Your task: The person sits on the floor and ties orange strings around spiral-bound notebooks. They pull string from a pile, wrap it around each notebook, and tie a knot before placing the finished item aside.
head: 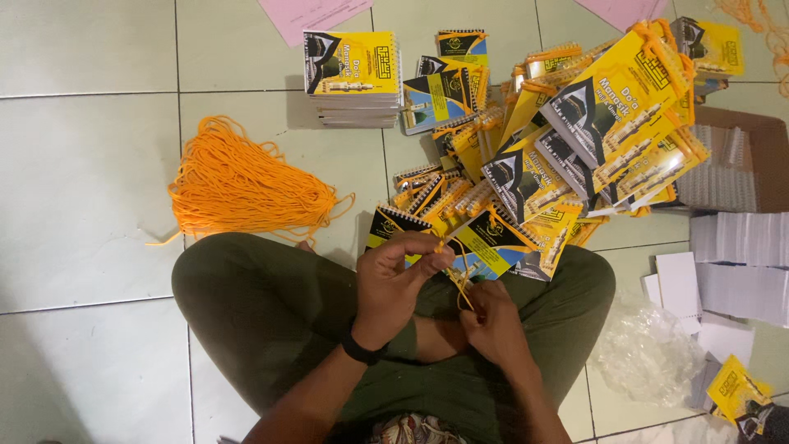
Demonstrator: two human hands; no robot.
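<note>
I sit cross-legged on a tiled floor in dark green trousers. My left hand (400, 278), with a black band on its wrist, pinches the spiral edge of a small yellow and black booklet (485, 245) over my lap. My right hand (493, 322) holds a thin orange cord (460, 284) that runs up to the booklet's edge between the two hands. Both hands are close together above my knees.
A bundle of orange cords (238, 185) lies on the floor at the left. A neat stack of booklets (353, 78) stands at the back, a loose heap of booklets (575, 131) to the right. White paper stacks (740, 255), a cardboard box (760, 156) and clear plastic wrap (649, 345) lie at the right.
</note>
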